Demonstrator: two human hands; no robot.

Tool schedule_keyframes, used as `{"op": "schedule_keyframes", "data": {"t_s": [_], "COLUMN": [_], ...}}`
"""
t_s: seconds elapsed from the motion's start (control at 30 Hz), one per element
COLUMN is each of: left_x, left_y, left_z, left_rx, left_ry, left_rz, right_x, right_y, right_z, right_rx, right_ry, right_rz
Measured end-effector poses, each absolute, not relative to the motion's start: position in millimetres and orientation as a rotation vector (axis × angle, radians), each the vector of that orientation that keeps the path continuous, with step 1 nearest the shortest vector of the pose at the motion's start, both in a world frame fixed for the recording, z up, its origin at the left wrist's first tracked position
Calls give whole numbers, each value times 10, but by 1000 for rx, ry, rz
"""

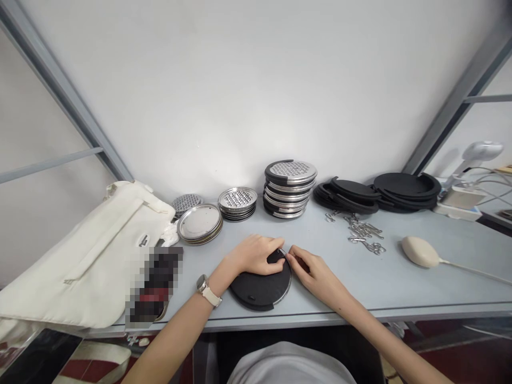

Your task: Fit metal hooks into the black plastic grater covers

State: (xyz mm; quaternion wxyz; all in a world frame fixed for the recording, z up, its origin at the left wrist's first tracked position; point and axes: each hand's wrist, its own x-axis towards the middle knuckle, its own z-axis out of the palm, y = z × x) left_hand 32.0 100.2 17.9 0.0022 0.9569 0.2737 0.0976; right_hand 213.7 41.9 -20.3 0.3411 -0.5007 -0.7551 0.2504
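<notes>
A round black disc with a metal rim (260,288) lies flat on the grey table (360,288) near its front edge. My left hand (256,254) rests on the disc's far edge, fingers curled over it. My right hand (314,269) is at the disc's far right edge, thumb and forefinger pinched on a small metal piece at the rim. The two hands nearly touch each other. A watch sits on my left wrist.
Behind stand a stack of perforated metal discs in black rings (288,189), smaller metal plates (238,202) and lids (199,223), black rings (376,193), and loose metal clips (364,232). A white bag (92,256) lies left, a cream oval device (420,252) right.
</notes>
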Motion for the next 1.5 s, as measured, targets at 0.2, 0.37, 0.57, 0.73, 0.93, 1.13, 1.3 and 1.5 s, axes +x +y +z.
{"op": "schedule_keyframes", "data": {"t_s": [0.2,0.37,0.57,0.73,0.93,1.13,1.3,1.5], "left_x": [320,323,327,328,324,322,320,316], "left_y": [998,999,997,988,992,1002,1006,1005], "left_z": [180,171,165,178,174,166,156,152], "left_rx": [2997,3005,2998,2980,3010,3013,3025,3018], "left_ry": [864,874,883,895,906,879,880,868], "left_rz": [297,302,319,300,292,292,284,333], "right_x": [2129,2128,2126,2125,2127,2132,2131,2134], "right_y": [414,415,411,408,402,405,407,418], "right_z": [-209,-230,-203,-182,-170,-175,-178,-188], "right_rx": [-1312,-1317,-1303,-1293,-1314,-1323,-1317,-1312], "right_ry": [-1971,-1964,-1964,-1956,-1938,-1928,-1925,-1919], "right_rz": [656,652,645,642,661,676,685,704]}}
